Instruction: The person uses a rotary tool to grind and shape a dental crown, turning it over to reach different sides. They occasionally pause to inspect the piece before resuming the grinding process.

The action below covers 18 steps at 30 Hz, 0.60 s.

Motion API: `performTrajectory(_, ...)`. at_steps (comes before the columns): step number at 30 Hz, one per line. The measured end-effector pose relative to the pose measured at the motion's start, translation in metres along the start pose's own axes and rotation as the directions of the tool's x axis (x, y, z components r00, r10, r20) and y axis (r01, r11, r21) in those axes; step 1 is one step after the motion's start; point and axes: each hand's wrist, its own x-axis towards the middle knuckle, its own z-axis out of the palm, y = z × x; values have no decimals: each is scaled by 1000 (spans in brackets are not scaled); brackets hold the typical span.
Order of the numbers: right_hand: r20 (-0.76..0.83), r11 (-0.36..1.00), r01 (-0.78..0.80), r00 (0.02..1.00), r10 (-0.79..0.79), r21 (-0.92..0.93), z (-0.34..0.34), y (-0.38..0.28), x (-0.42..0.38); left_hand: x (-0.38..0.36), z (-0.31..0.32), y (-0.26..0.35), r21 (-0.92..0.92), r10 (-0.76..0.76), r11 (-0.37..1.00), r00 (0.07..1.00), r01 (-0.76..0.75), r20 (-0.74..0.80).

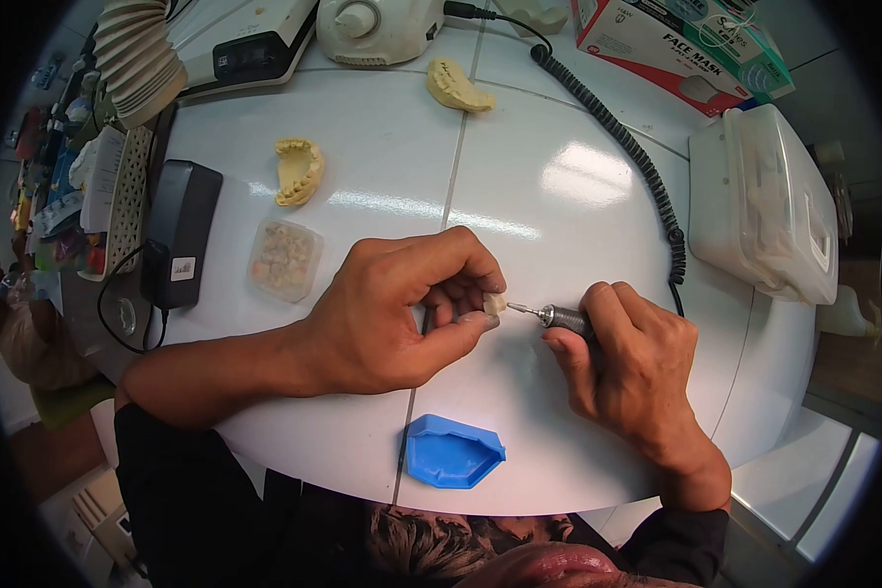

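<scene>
- With the left hand (382, 318): pinching 1 small pale piece (496, 304) at the tips of thumb and forefinger, remaining fingers curled in behind, not spread.
- With the right hand (632, 358): gripping a rotary handpiece (568, 319) between thumb and bent fingers, pointing its bit (521, 308) at the piece. Cannot confirm contact at the tip.
- Piece location: raised over the table (578, 431), between the 2 hands, supported by the left fingertips only.
- Risk 1, judged: could twist or fly out of the pinch, because of the bit snagging on so small a hold.
- Risk 2, judged: could nick the left thumb or forefinger, because of bare skin just beside the bit.
- Risk 3, judged: could chip, because of heavy pressure or a poor angle.
- Risk 4, judged: if dropped, could bounce off the smooth surface or strike the blue tray (456, 453) near the front edge.
- Also noted: 2 yellow dental casts (299, 171) (458, 86), beyond the hands.
</scene>
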Motion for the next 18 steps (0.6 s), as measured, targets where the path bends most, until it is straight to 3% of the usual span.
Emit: performTrajectory(18,9,999,32,999,-32,-16,-1,2,2,1,-3,2,-19,8,1000,999,-7,36)
